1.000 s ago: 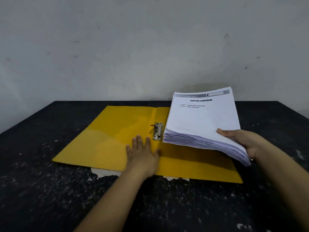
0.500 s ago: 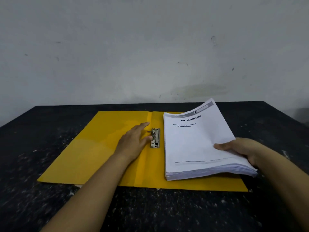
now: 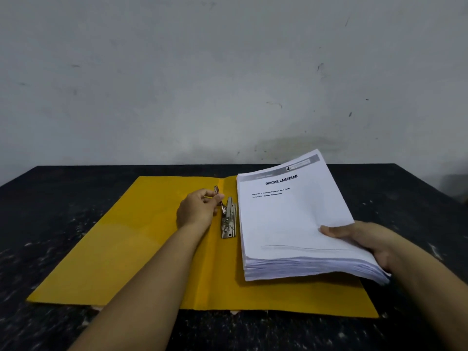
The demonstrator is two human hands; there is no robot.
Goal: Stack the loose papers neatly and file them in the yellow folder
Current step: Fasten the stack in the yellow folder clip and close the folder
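Note:
The yellow folder [image 3: 131,249] lies open and flat on the black table. Beside its spine fold sits a metal clip [image 3: 228,221], whose lever is raised. My left hand [image 3: 197,210] pinches that lever between thumb and fingers. A thick stack of white papers [image 3: 291,224], headed "DAFTAR LAMPIRAN", rests on the folder's right half, its left edge against the clip. My right hand [image 3: 364,241] grips the stack's right edge, thumb on top and fingers underneath, and that side is lifted a little.
The black, paint-flecked table [image 3: 50,211] reaches back to a grey-white wall [image 3: 228,84]. Small scraps of pale paper [image 3: 234,312] peek out under the folder's front edge.
The left hand went from lying flat on the folder to the clip and has lifted its lever. The right hand lowered the paper stack onto the folder's right half.

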